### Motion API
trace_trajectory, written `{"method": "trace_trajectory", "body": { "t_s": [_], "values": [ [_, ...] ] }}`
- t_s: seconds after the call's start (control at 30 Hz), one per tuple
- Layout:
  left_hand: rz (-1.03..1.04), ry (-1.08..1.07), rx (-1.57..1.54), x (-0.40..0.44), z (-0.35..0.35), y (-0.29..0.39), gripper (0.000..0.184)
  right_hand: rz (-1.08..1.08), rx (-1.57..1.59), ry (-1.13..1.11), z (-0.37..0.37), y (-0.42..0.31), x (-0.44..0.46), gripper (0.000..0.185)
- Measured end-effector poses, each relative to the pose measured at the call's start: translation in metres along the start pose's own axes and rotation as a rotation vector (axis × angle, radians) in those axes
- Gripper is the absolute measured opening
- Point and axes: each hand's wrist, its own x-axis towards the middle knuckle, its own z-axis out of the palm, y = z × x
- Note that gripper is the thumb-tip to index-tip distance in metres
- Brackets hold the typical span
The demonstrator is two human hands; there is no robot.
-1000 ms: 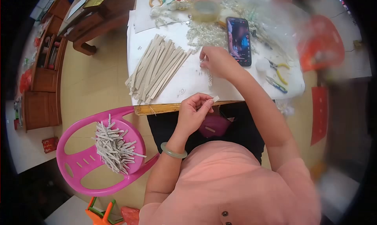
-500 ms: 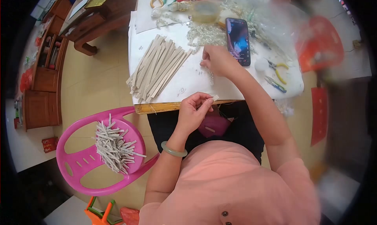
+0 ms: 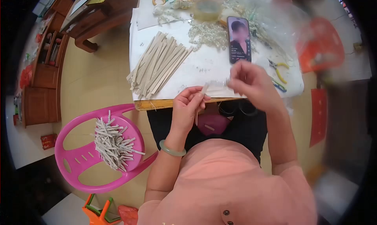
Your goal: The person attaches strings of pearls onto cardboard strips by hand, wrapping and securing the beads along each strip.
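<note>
My left hand is over the table's front edge, with thumb and fingers pinched on a narrow pale strip. To its right, my right hand has its fingers closed on the end of a clear, bead-like strand, which spans the gap to the strip. Whether the strand is fixed to the strip I cannot tell. A pile of long pale strips lies on the white-covered table, beyond my left hand. The phone, its screen lit, stands just beyond my right hand.
Clear beads are heaped at the back beside a roll of tape. Yellow-handled pliers and a blue-handled tool lie at the right. A pink chair at my left bears many short patterned strips.
My right hand has come back from the table's middle towards me and to the right, drawing the clear strand out. My left hand has shifted slightly left. The phone's picture has changed.
</note>
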Motion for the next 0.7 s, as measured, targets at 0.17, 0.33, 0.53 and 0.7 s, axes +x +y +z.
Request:
{"method": "trace_trajectory", "body": {
  "t_s": [0.17, 0.33, 0.53, 0.7],
  "values": [
    [0.095, 0.09, 0.012, -0.007, 0.022, -0.004, 0.014, 0.15, 0.177, -0.071, 0.03, 0.034, -0.029, 0.01],
    [0.039, 0.052, -0.02, -0.014, 0.023, -0.009, 0.013, 0.082, 0.049, 0.16, 0.043, 0.064, -0.021, 0.011],
    [-0.01, -0.007, -0.1, -0.015, 0.022, -0.007, 0.017, 0.064, 0.177, 0.183, 0.043, 0.068, -0.015, 0.011],
    [0.015, -0.09, 0.007, -0.013, 0.019, -0.003, 0.018, 0.118, 0.172, 0.154, 0.034, 0.062, -0.013, 0.011]
  ]
}}
